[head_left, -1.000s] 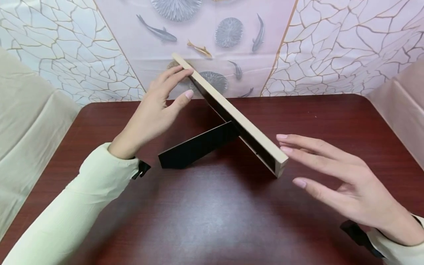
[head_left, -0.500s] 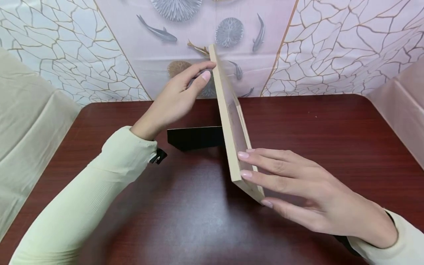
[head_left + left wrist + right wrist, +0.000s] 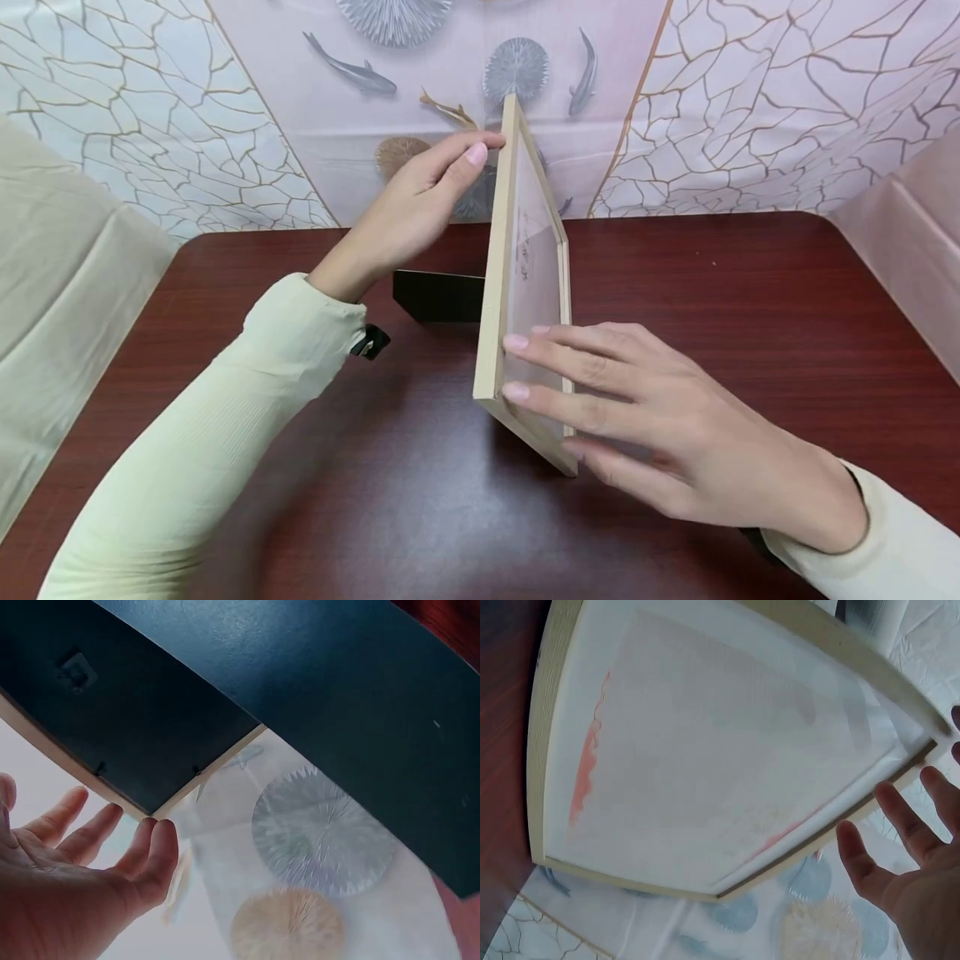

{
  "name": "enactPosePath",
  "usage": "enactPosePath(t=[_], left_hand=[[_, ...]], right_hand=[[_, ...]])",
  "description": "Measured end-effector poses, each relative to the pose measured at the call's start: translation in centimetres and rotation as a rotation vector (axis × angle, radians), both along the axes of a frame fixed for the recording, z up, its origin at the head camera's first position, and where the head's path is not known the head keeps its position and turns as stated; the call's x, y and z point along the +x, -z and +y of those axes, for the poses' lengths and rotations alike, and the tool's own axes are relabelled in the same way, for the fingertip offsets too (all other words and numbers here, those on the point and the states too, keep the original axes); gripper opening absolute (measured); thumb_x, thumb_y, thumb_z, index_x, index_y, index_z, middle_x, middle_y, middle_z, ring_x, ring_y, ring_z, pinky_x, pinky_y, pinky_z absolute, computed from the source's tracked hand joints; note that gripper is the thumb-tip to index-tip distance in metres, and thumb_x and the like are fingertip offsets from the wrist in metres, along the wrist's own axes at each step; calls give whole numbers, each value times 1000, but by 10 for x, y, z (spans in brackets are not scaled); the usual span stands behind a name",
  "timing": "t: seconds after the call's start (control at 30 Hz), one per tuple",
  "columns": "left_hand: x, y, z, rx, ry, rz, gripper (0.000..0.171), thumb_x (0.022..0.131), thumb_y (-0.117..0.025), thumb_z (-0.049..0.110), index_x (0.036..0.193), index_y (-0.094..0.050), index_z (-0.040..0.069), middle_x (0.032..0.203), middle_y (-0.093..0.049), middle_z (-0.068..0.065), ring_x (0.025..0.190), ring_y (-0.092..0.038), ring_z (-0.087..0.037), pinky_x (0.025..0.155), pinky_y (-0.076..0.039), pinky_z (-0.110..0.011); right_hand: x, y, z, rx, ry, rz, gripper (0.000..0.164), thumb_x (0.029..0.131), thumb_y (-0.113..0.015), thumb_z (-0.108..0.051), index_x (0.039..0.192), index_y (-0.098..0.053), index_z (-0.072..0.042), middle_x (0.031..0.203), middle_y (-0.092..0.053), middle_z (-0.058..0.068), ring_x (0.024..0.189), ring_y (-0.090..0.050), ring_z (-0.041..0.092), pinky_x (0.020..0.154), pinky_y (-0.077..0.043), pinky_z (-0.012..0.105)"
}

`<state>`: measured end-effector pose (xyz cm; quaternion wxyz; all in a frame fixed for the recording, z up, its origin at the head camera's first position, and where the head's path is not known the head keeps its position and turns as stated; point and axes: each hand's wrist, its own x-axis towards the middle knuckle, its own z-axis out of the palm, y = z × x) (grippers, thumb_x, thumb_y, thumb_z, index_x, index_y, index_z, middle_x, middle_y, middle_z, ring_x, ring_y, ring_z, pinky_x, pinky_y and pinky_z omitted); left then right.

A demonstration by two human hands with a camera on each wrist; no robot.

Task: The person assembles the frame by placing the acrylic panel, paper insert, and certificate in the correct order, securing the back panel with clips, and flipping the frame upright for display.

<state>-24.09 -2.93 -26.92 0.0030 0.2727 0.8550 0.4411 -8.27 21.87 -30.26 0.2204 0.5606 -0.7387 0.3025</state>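
Observation:
A picture frame (image 3: 497, 275) with a pale wooden border stands on edge on the table, its glazed front turned to the right. Behind it, a black easel leg (image 3: 442, 297) sticks out to the left. The fingertips of my left hand (image 3: 405, 212) touch the frame's far upper corner. My right hand (image 3: 667, 417) has its straight fingers against the front near the close end. From the left wrist, the dark backing (image 3: 142, 697) shows a small metal hanger (image 3: 78, 673). In the right wrist view, a whitish print with orange-red marks fills the frame (image 3: 553, 750).
The dark red wooden table (image 3: 712, 283) has rounded far corners. A printed cloth backdrop (image 3: 525, 125) with fish and round motifs hangs right behind it. Pale cloth drapes (image 3: 60, 267) close off the left and right sides.
The frame has turned from showing its back to showing its front toward the right, its near end swinging left. My left hand moved right with it; my right hand came left to the frame.

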Motion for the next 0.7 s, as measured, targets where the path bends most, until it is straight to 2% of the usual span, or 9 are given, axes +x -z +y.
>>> enactPosePath(t=[0.07, 0.13, 0.23, 0.3, 0.37, 0.47, 0.53, 0.6, 0.7], left_hand=[[6, 0, -6, -13, 2, 29, 47, 112, -39, 47, 153, -53, 30, 158, -51, 14, 146, -42, 0, 123, -33, -30], [14, 1, -14, -30, 2, 66, 47, 112, -42, 45, 154, -52, 28, 160, -49, 13, 147, -41, -2, 123, -35, -32], [30, 3, -30, -71, -7, 157, 47, 111, -45, 40, 155, -51, 24, 163, -46, 11, 151, -37, -7, 123, -34, -38], [44, 3, -40, -97, 3, 234, 47, 110, -48, 37, 155, -52, 22, 164, -44, 10, 152, -36, -11, 123, -32, -41], [58, 3, -47, -121, 30, 336, 47, 109, -52, 32, 153, -53, 19, 165, -44, 8, 152, -36, -16, 124, -29, -43], [83, 2, -50, -139, 118, 510, 48, 109, -52, 35, 151, -55, 12, 164, -47, -2, 151, -39, -25, 126, -27, -48], [101, 0, -49, -151, 189, 621, 52, 111, -47, 42, 147, -57, 6, 161, -51, -10, 149, -41, -31, 127, -27, -49], [117, 0, -45, -152, 263, 705, 55, 111, -44, 46, 144, -60, 5, 157, -54, -13, 148, -43, -34, 127, -28, -50], [133, 3, -42, -158, 363, 784, 48, 106, -58, 39, 142, -62, 7, 155, -57, -11, 148, -45, -35, 125, -31, -50]], right_hand=[[-8, 0, 4, -50, 24, -3, 38, 103, -62, -16, 138, -67, 0, 149, -60, 21, 138, -57, 37, 121, -38, 40], [-19, -1, 11, -73, 88, -29, 39, 104, -63, -20, 138, -67, 0, 149, -60, 21, 140, -57, 33, 122, -39, 40], [-43, -4, 28, -42, 232, -111, 46, 99, -68, -15, 143, -63, -4, 152, -59, 16, 144, -54, 20, 124, -38, 34], [-61, -7, 41, 20, 344, -164, 54, 96, -71, -9, 149, -59, -9, 154, -58, 11, 147, -50, 12, 125, -35, 28], [-78, -10, 50, 75, 416, -204, 66, 91, -74, -1, 153, -55, -12, 157, -56, 9, 149, -48, 14, 126, -32, 27], [-104, -16, 52, 151, 452, -245, 71, 92, -72, 2, 158, -49, -15, 161, -50, 12, 152, -44, 27, 128, -30, 36], [-119, -21, 47, 177, 434, -259, 69, 95, -68, 2, 158, -48, -14, 163, -47, 13, 153, -42, 35, 129, -29, 45], [-132, -27, 38, 177, 398, -256, 67, 94, -64, 7, 157, -49, -12, 163, -47, 14, 153, -42, 36, 128, -30, 49], [-146, -34, 24, 182, 379, -243, 66, 93, -59, 9, 156, -51, -12, 164, -46, 12, 153, -42, 34, 126, -32, 51]])
